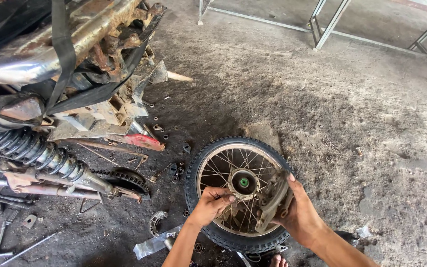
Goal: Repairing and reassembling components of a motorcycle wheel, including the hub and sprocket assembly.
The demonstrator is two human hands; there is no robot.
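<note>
Plainly grimy, rust-brown brake plate [274, 200]

A rough, oil-stained concrete floor [332, 113] is seen, darkened by grime near the middle. Metal frame legs [322, 22] are set along the far edge at the upper right. The scene is lit evenly by daylight.

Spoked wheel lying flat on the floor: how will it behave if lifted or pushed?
The spoked wheel looks rigid: metal rim, tensioned spokes, knobby tyre. Probably fairly heavy, with a solid hub at its centre. Lying flat on the rough concrete floor, it likely drags rather than slides; stood upright, it would probably roll.
</note>
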